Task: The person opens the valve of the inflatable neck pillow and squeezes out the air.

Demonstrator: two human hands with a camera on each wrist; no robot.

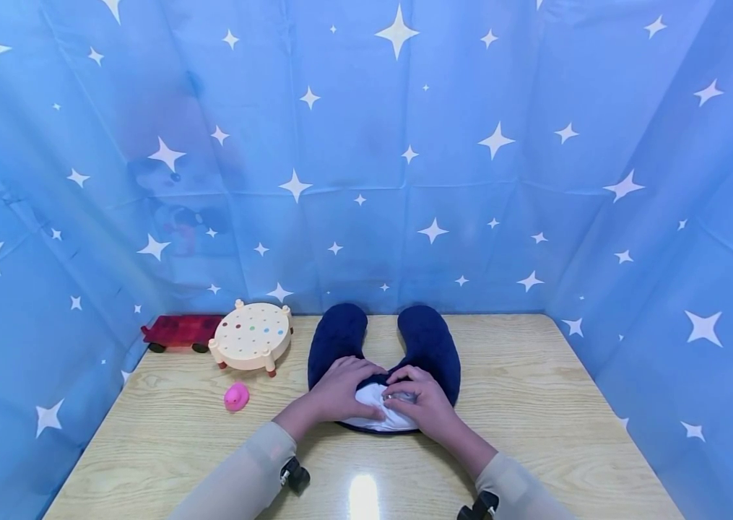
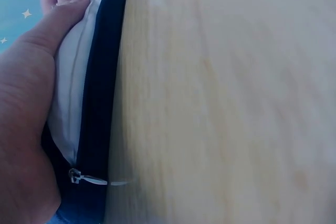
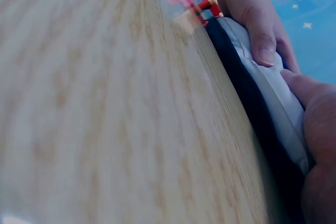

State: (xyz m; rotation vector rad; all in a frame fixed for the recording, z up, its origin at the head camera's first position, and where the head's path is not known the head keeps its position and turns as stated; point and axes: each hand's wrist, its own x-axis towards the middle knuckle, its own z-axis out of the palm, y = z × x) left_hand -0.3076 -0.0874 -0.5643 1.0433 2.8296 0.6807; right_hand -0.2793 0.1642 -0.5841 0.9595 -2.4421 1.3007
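A navy U-shaped neck pillow (image 1: 434,347) lies on the table with its two ends toward the curtain. Along its near curved side the zipped cover gapes, baring a white inner fabric (image 1: 369,396). My left hand (image 1: 340,390) rests over the left part of the curve, fingers extended across the navy cover and thumb pressing the white fabric. My right hand (image 1: 427,404) bends over the right part, its thumb and fingertips pinching at the white fabric. In the left wrist view a metal zipper slider (image 2: 75,176) sits at one end of the opening, its pull hanging over the navy edge.
To the left stand a cream round toy table (image 1: 252,336) with coloured dots, a red wheeled toy cart (image 1: 180,331) and a small pink toy (image 1: 236,396). A blue star-patterned curtain (image 1: 366,159) surrounds the wooden table (image 1: 522,433) at the back and sides.
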